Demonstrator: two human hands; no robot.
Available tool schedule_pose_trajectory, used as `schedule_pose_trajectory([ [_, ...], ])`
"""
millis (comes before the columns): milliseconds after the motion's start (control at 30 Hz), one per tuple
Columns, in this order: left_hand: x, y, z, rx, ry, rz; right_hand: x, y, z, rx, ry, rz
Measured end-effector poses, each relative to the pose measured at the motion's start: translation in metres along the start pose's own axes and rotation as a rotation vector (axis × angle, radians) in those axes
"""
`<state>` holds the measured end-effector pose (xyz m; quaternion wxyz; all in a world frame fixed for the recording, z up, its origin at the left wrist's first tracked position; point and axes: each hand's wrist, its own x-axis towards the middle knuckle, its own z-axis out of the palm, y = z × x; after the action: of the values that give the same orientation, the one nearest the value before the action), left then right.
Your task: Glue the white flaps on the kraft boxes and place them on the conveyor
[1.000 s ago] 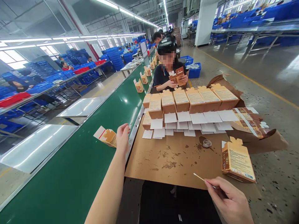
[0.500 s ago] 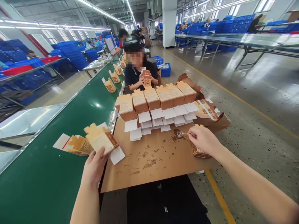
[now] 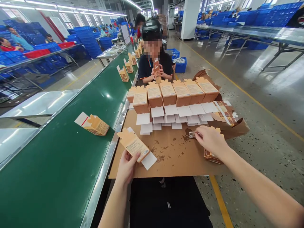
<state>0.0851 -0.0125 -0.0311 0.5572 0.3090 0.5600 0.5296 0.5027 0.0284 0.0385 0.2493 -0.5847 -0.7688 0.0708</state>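
Note:
My left hand (image 3: 127,166) grips a tan and brown paper carton (image 3: 136,144), tilted above the cardboard tabletop; a white flap sticks out at its near end. My right hand (image 3: 211,137) is closed in a pinch on a cotton swab, most of it hidden by the fingers. The swab's tip is at a small clear round dish (image 3: 191,135) on a wet patch. Partly behind my right wrist stands another carton (image 3: 212,157). On the green conveyor belt (image 3: 59,164) to the left lies a carton (image 3: 96,125) with a raised white flap.
Rows of stacked cartons (image 3: 168,93) with white flaps stand along the table's far side. Flat printed cartons (image 3: 224,112) lie at right beside torn brown paper. A co-worker (image 3: 155,63) opposite holds a carton. Damp marks spot the cardboard (image 3: 142,171).
My left hand has taken up a carton and moved it from over the belt to above the table. My right hand has carried the swab forward to the dish.

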Motion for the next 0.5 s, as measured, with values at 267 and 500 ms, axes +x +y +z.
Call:
schedule_pose_trajectory([
  [267, -0.006, -0.009, 0.0, 0.118, 0.047, 0.093, -0.077, -0.137, 0.118, 0.367, 0.108, -0.138],
  [500, -0.013, -0.004, 0.001, 0.145, 0.067, 0.078, -0.079, -0.155, 0.161, 0.375, 0.053, -0.154],
])
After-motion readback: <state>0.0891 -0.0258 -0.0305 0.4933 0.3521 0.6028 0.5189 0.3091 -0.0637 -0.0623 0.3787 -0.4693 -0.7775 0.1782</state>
